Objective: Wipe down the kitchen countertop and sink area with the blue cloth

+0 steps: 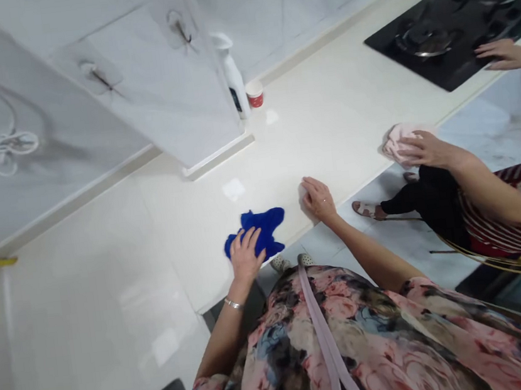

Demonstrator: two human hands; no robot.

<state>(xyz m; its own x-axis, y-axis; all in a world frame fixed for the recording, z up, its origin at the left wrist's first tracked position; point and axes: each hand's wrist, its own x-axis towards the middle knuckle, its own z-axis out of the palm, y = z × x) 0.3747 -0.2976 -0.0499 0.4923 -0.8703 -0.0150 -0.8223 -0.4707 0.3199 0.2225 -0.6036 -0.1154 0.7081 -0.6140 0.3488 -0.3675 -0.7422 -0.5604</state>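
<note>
A crumpled blue cloth [268, 222] lies near the front edge of the pale countertop [323, 130]. My left hand [245, 255] rests on its left part, palm down, with the fingers spread over the fabric. Farther right, my right hand [318, 199] leans on the counter by the front edge. Its fingers are bent and close together, and nothing shows in them. The undersides of both hands are hidden.
A co-worker at the right has one hand on a pink cloth [399, 140] and the other by the black gas hob [431, 41]. A white spray bottle [234, 81] and a red-and-white paper cup [255, 94] stand beside a jutting wall [147, 88] with hooks.
</note>
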